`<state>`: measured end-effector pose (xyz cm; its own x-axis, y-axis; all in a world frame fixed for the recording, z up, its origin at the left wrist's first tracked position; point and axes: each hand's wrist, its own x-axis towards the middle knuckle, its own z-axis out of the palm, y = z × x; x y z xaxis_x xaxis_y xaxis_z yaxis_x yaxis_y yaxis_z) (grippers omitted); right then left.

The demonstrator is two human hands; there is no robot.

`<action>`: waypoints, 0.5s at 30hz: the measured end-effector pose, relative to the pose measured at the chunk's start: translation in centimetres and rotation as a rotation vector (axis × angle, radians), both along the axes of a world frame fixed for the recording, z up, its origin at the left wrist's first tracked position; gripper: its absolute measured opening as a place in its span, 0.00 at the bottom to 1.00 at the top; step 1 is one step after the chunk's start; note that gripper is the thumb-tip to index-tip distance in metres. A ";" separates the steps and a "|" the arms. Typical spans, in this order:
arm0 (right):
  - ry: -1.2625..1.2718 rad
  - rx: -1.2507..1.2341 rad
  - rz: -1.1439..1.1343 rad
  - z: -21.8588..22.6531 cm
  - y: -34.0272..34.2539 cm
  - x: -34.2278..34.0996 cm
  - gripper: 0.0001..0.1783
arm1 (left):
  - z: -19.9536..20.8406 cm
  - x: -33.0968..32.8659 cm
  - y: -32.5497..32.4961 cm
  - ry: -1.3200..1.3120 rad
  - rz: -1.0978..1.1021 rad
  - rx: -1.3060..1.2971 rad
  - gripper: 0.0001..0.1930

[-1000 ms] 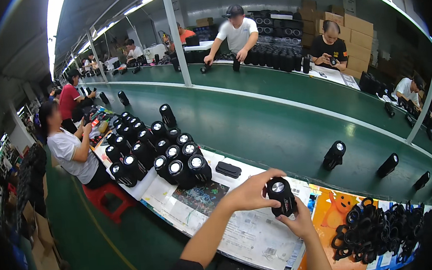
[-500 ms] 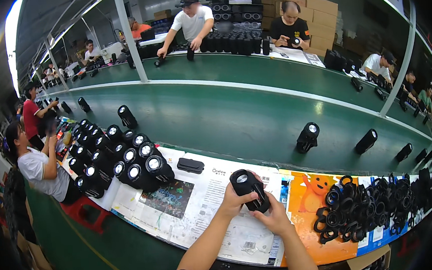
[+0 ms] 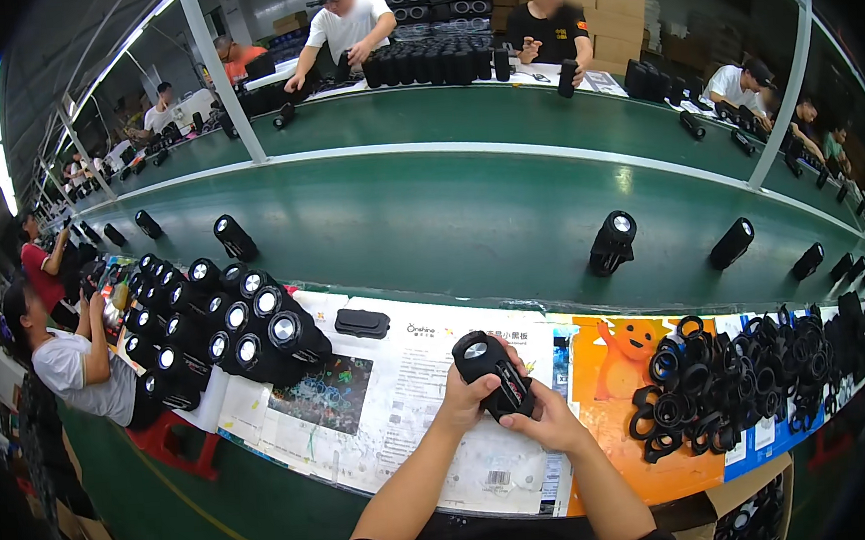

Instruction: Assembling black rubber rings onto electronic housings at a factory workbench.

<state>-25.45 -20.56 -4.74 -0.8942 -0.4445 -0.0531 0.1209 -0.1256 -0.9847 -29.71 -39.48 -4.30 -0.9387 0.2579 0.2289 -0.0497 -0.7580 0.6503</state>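
Note:
Both my hands hold one black cylindrical speaker [image 3: 489,366] with a silver end cap, above the paper-covered bench. My left hand [image 3: 462,403] wraps its left side from below. My right hand [image 3: 544,425] grips its lower right end. A stack of several identical black speakers [image 3: 221,330] lies to my left. A heap of black ring-shaped straps [image 3: 732,390] lies to my right.
A small flat black part [image 3: 362,323] rests on the printed sheets [image 3: 402,413]. Beyond runs a green conveyor belt [image 3: 429,220] carrying speakers such as one [image 3: 611,242] and another [image 3: 731,242]. A seated worker [image 3: 78,365] is at my left; other people work across the line.
The view has shifted so the bench sits lower and more central. My hands have drawn the speaker down and closer to me, turning its silver end upward.

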 end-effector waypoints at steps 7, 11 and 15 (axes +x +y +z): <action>0.008 0.054 -0.024 0.1 0.9 0.5 0.40 | -0.2 0.3 1.2 -0.026 0.020 0.010 0.34; 0.164 0.171 -0.023 -3.3 0.8 -0.6 0.41 | 0.0 0.2 1.1 -0.071 0.037 -0.004 0.36; 0.244 0.401 -0.062 2.6 2.0 -0.1 0.38 | 1.1 -0.6 0.2 0.010 0.036 -0.083 0.36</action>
<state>-25.57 -18.57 -2.13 -0.9260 -0.3775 0.0057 -0.1163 0.2707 -0.9556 -30.31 -39.26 -3.22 -0.9454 0.2427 0.2175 -0.0167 -0.7024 0.7116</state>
